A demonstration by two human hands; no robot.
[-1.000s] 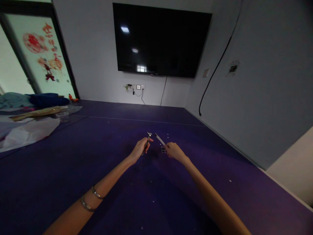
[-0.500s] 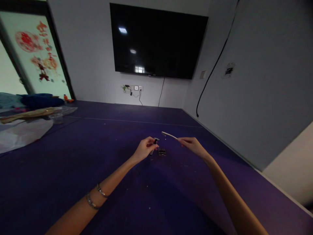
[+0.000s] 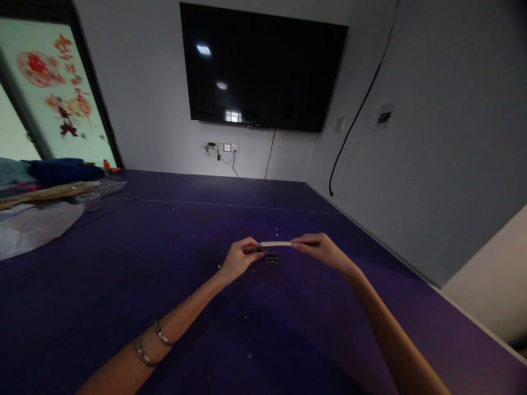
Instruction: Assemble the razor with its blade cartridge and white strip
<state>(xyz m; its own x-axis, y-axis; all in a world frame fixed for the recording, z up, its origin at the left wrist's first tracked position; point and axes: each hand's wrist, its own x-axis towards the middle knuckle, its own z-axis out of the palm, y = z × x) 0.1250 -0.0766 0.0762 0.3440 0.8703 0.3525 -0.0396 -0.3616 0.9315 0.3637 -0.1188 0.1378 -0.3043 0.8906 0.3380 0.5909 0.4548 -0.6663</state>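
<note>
Over the purple surface [image 3: 164, 285], a pale slim stick [image 3: 276, 243] is pinched at one end by the right hand [image 3: 323, 250]; its other end lies at the left hand [image 3: 240, 259], in which a small dark object [image 3: 259, 249] is pinched. The object is best held firmly, the stick guided lightly, and the dark block [image 3: 271, 258] nearby left undisturbed.

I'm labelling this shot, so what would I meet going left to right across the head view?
Decorated glass door → bracelets → left hand → slim white tool → right hand → wall hole.
</note>
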